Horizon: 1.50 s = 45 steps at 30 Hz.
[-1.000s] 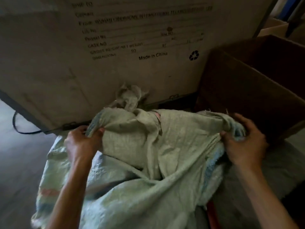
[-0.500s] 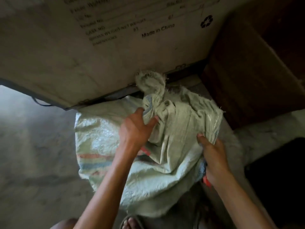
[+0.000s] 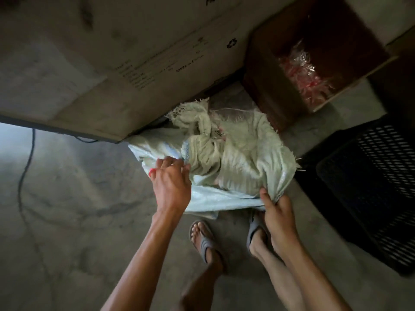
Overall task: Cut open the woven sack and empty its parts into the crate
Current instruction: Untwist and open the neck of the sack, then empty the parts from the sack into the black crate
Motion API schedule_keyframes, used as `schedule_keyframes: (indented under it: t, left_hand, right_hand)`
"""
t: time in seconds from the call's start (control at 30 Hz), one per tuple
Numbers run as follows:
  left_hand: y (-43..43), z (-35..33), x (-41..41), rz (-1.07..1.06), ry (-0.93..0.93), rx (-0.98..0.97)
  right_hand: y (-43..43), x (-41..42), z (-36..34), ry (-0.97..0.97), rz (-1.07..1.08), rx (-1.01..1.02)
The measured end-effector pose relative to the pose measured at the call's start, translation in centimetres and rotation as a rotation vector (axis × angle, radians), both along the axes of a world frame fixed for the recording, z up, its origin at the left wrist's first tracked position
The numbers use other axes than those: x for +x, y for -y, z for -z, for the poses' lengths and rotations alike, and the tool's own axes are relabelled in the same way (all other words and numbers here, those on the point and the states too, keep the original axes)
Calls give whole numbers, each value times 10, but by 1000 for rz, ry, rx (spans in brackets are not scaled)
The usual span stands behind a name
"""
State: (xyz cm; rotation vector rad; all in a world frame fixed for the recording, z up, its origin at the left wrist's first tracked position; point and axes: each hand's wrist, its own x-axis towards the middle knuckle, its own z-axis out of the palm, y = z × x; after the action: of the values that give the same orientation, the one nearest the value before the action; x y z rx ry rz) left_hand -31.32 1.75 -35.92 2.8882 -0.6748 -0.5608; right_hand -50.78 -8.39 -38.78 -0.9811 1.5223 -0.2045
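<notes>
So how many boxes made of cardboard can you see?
2. The big pale cardboard box with printing stands behind the woven sack. The open brown cardboard box, holding crinkly plastic, sits at the upper right. More may lie outside the picture.

Pale woven sack lies crumpled beside black mesh crate.

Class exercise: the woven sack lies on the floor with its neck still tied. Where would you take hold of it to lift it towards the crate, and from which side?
Probably grip the bunched, knotted neck of the woven sack from above: the gathered fabric forms a natural handle. The right hand already pinches the near corner, supporting from the person's side; the left hand rests at the left edge. The black crate stands right.
</notes>
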Motion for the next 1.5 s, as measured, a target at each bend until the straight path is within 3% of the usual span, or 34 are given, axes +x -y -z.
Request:
schedule_keyframes:
  t: [0.13,0.27,0.37,0.5,0.73,0.97,1.1,1.2,1.3,1.4,1.5]
  left_hand:
    - [-18,-56,13,-330,-182,-399]
    - [-57,-130,29,-292,-126,-512]
    - [-105,-199,30,-307,-187,-577]
    - [-158,-285,11,-35,-144,-546]
    - [-135,-358,-39,175,-209,-654]
    - [-95,-318,-99,228,-304,-589]
    - [-56,-253,-121,142,-401,-385]
    - [-12,-199,-140,190,-319,-163]
    - [37,-152,-170,392,-102,-13]
    - [88,-115,-208,521,-81,-101]
    - [136,-87,-248,445,-341,-236]
  right_hand:
    - [-43,-2,-69,-42,-44,-20]
    - [-96,-4,-143,-38,1,-120]
    - [-143,-4,-211,-19,118,-41]
    - [-190,-27,-294,-14,219,-32]
    - [-172,-106,-391,31,331,-332]
    - [-149,-172,-374,25,606,-321]
    - [-128,-202,-322,-36,653,-281]
    - [-108,-225,-267,-99,683,-247]
    - [-77,-264,-210,-165,697,-247]
    - [-34,-292,-173,-158,559,-315]
    - [11,-307,-152,-129,431,-378]
